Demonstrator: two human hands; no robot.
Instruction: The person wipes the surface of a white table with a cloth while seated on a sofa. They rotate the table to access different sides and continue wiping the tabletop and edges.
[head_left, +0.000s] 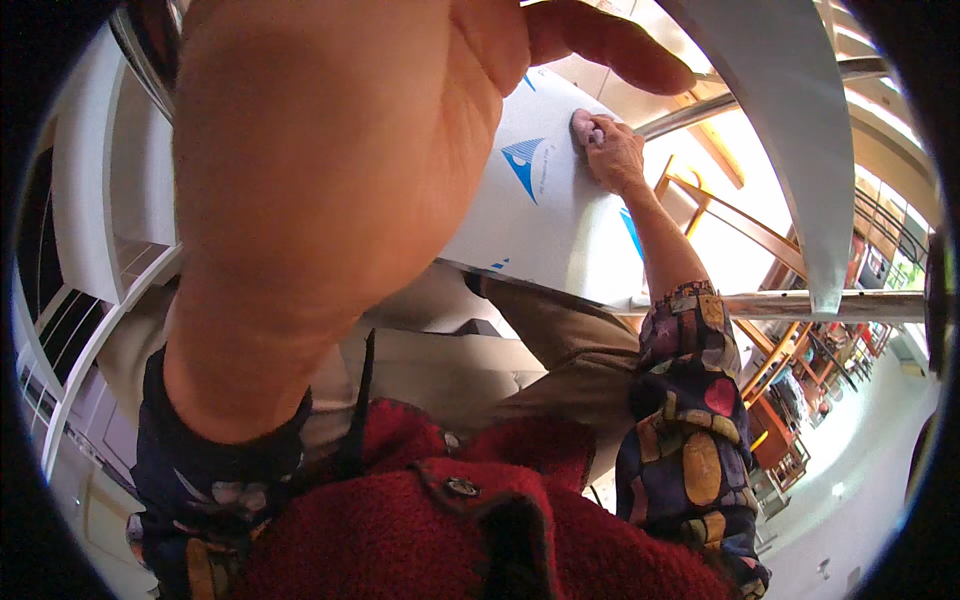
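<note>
My left hand (480, 67) is raised very close to the camera, and its thumb stands out to the right; its other fingers lie beyond the top edge, so what it holds or touches is hidden. Below it stretches a sheet covered in whitish protective film (555, 217) with blue printed marks. Near the sheet's far right edge, my right hand (619, 154) grips a crumpled pinkish cloth (581, 127) and presses it onto the film.
A curved grey panel (795, 150) arches at the upper right, beside metal tubes (690, 114). Wooden frames (735, 217) stand beyond the sheet. White shelving (82, 187) rises at the left. Chairs and tables (780, 442) are farther off at the right.
</note>
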